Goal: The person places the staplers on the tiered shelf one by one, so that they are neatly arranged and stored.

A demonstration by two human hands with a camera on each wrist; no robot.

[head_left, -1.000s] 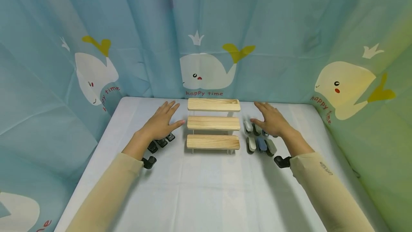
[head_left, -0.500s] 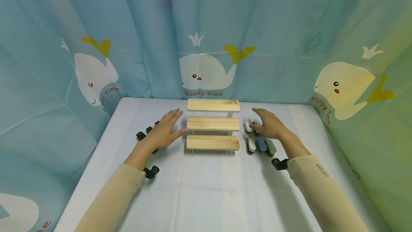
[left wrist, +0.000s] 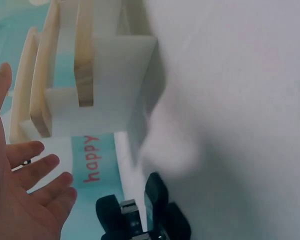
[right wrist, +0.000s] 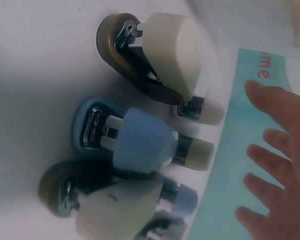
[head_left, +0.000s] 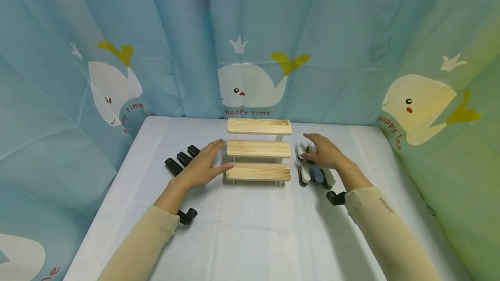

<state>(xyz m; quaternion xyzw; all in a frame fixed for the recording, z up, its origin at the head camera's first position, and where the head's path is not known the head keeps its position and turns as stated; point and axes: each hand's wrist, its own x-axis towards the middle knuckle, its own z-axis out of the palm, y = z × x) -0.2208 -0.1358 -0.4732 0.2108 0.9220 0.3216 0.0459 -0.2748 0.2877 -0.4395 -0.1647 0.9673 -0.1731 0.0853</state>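
Fingers spread, my left hand (head_left: pixel 204 167) hovers beside the left end of a three-step wooden rack (head_left: pixel 258 148). Just behind that hand, several black staplers (head_left: pixel 174 166) lie in a slanting row, partly hidden by it. The left wrist view shows its fingers (left wrist: pixel 47 177) apart from the black staplers (left wrist: pixel 135 215). Over the small staplers right of the rack, my right hand (head_left: pixel 326 153) is held with relaxed fingers and grips nothing. These include a cream stapler (right wrist: pixel 172 50), a blue stapler (right wrist: pixel 142 140) and a grey-green stapler (head_left: pixel 328 178); the hand covers part of the back row.
A white cloth covers the table (head_left: pixel 250 233). Blue curtain (head_left: pixel 336 21) with printed whales hangs close behind the rack and along both sides. The rack's wooden boards (head_left: pixel 258 171) rise in steps toward the back on clear supports.
My left hand has come nearer and slightly right, uncovering more of the black staplers. The right hand has shifted a little left and nearer. Nothing has been picked up.
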